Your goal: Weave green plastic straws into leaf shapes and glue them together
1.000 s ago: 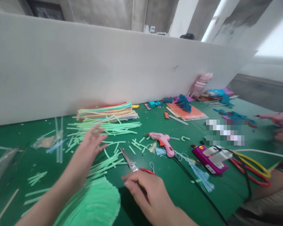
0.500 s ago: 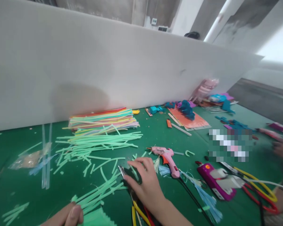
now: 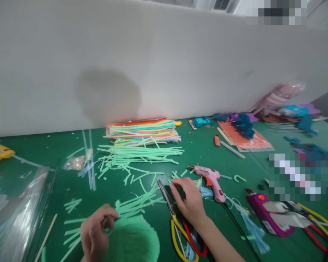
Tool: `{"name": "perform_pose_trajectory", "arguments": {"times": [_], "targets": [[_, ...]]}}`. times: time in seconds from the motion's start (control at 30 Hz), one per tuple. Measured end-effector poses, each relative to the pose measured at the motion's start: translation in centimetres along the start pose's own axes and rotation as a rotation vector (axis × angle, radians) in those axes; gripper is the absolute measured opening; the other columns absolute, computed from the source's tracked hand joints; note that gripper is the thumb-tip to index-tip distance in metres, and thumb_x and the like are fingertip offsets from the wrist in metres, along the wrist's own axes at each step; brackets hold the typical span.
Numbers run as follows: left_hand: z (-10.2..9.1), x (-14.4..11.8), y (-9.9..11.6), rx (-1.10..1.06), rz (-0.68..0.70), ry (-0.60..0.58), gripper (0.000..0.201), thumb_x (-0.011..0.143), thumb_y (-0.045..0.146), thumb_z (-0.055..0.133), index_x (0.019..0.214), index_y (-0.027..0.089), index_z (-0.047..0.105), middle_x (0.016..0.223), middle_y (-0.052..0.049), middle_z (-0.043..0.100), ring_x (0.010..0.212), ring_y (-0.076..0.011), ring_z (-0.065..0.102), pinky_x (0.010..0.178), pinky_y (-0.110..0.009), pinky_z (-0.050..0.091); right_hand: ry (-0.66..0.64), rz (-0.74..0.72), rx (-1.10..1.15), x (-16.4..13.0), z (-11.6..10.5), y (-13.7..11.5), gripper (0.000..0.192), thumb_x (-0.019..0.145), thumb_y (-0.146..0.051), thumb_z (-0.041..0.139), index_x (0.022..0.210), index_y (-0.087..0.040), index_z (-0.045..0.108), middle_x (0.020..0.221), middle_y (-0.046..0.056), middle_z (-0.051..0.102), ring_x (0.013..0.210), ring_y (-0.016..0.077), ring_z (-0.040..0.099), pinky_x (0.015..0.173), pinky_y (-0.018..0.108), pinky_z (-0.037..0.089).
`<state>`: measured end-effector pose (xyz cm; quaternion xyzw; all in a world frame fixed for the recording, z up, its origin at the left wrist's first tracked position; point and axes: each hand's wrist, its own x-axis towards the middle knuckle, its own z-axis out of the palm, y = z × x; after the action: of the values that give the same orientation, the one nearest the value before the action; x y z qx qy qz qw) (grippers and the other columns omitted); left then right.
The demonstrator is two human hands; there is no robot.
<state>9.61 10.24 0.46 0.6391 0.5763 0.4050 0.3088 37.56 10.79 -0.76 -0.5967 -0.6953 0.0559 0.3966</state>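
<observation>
My left hand has its fingers curled in at the near end of a fan of light-green pipe cleaners. What lies between those fingers is hidden. Beside it, at the bottom edge, is a rounded fuzzy green piece. Short green pipe-cleaner lengths stick out left of that hand. My right hand hovers just right of the scissors' blades, thumb and fingers apart, nothing in them. The scissors lie with blades pointing away; one handle loop is yellow, one red.
Behind are green pipe cleaners and a multicoloured bundle against the white partition. To the right lie a pink glue gun with its cord, a purple power strip and blue tassels. A yellow glue gun is far left.
The view has swung left and down, bringing in the yellow glue gun and the rounded green piece. My right hand's fingers have moved off the scissors' blades. My left hand shows more fully.
</observation>
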Motion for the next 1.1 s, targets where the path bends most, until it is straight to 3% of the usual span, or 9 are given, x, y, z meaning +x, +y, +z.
{"name": "perform_pose_trajectory", "arguments": {"times": [0.17, 0.27, 0.4, 0.53, 0.63, 0.77, 0.87, 0.97, 1.1], "targets": [[0.0, 0.2, 0.4, 0.045, 0.025, -0.023, 0.068, 0.097, 0.046, 0.01, 0.065, 0.021, 0.064, 0.046, -0.002, 0.054, 0.049, -0.0181, 0.055, 0.048, -0.029, 0.043, -0.035, 0.046, 0.058, -0.4, -0.2, -0.1, 0.017, 0.096, -0.029, 0.052, 0.085, -0.018, 0.061, 0.08, 0.005, 0.064, 0.078, 0.0185, 0.059, 0.074, 0.032, 0.046], [-0.2, 0.4, 0.9, 0.128, 0.082, -0.066, 0.055, 0.097, 0.046, 0.022, 0.08, 0.022, 0.069, 0.06, -0.002, 0.064, 0.059, -0.0177, 0.059, 0.059, -0.03, 0.046, -0.06, 0.069, -0.001, -0.8, -1.4, -0.4, 0.031, 0.098, -0.035, 0.047, 0.075, -0.019, 0.059, 0.072, 0.004, 0.061, 0.073, 0.0187, 0.056, 0.072, 0.032, 0.044], [-0.5, -0.5, 1.4, 0.281, 0.204, -0.137, 0.021, 0.087, 0.04, 0.057, 0.092, 0.025, 0.072, 0.087, -0.004, 0.071, 0.085, -0.0223, 0.062, 0.081, -0.035, 0.044, 0.021, 0.267, -0.242, -1.6, -4.8, 1.4, 0.035, 0.095, -0.048, 0.046, 0.095, -0.017, 0.063, 0.093, 0.01, 0.066, 0.091, 0.025, 0.057, 0.083, 0.038, 0.043], [-0.4, -3.3, 0.7, 0.558, 0.414, -0.106, 0.019, 0.091, 0.03, 0.056, 0.1, 0.022, 0.07, 0.097, -0.009, 0.067, 0.092, -0.0257, 0.06, 0.082, -0.039, 0.043, 0.06, 0.486, -0.631, -2.8, -6.9, 5.1, 0.064, 0.088, -0.065, 0.045, 0.106, -0.006, 0.061, 0.093, 0.022, 0.063, 0.09, 0.0352, 0.058, 0.079, 0.045, 0.043], [0.3, -5.0, 0.1, 0.627, 0.482, -0.087, 0.022, 0.091, 0.024, 0.055, 0.109, 0.018, 0.066, 0.109, -0.012, 0.065, 0.102, -0.0277, 0.058, 0.088, -0.042, 0.042, -0.002, 0.582, -0.781, -3.4, -6.5, 7.0, 0.074, 0.084, -0.067, 0.05, 0.112, 0.002, 0.058, 0.095, 0.027, 0.062, 0.092, 0.0384, 0.057, 0.078, 0.045, 0.042], [1.6, -5.1, -0.2, 0.704, 0.544, -0.196, 0.032, 0.091, 0.024, 0.056, 0.122, 0.017, 0.059, 0.113, -0.011, 0.066, 0.105, -0.0279, 0.057, 0.09, -0.043, 0.041, -0.03, 0.605, -0.742, -3.0, -5.0, 7.6, 0.072, 0.083, -0.066, 0.051, 0.108, 0.001, 0.059, 0.098, 0.029, 0.061, 0.094, 0.0389, 0.056, 0.08, 0.046, 0.041], [2.2, -4.6, -0.4, 0.738, 0.591, -0.177, 0.033, 0.09, 0.023, 0.057, 0.122, 0.014, 0.059, 0.11, -0.012, 0.066, 0.103, -0.0294, 0.057, 0.09, -0.045, 0.041, 0.02, 0.642, -0.626, -2.4, -5.0, 7.8, 0.06, 0.083, -0.061, 0.051, 0.102, -0.005, 0.06, 0.096, 0.025, 0.063, 0.092, 0.0364, 0.058, 0.08, 0.044, 0.042], [2.4, -4.4, -0.4, 0.7, 0.623, -0.138, 0.033, 0.089, 0.019, 0.058, 0.121, 0.011, 0.059, 0.111, -0.015, 0.066, 0.106, -0.0307, 0.056, 0.092, -0.045, 0.04, 0.03, 0.703, -0.605, -2.2, -5.8, 7.6, 0.05, 0.083, -0.056, 0.05, 0.1, -0.01, 0.059, 0.08, 0.016, 0.065, 0.075, 0.0299, 0.06, 0.067, 0.037, 0.044], [2.5, -4.6, -0.1, 0.65, 0.565, -0.168, 0.03, 0.088, 0.014, 0.059, 0.119, 0.011, 0.06, 0.11, -0.015, 0.066, 0.108, -0.0301, 0.054, 0.093, -0.044, 0.04, 0.202, 0.822, -0.506, -2.1, -6.6, 5.3, 0.053, 0.079, -0.056, 0.059, 0.109, -0.013, 0.053, 0.074, 0.009, 0.065, 0.061, 0.0242, 0.059, 0.056, 0.032, 0.042]]}}
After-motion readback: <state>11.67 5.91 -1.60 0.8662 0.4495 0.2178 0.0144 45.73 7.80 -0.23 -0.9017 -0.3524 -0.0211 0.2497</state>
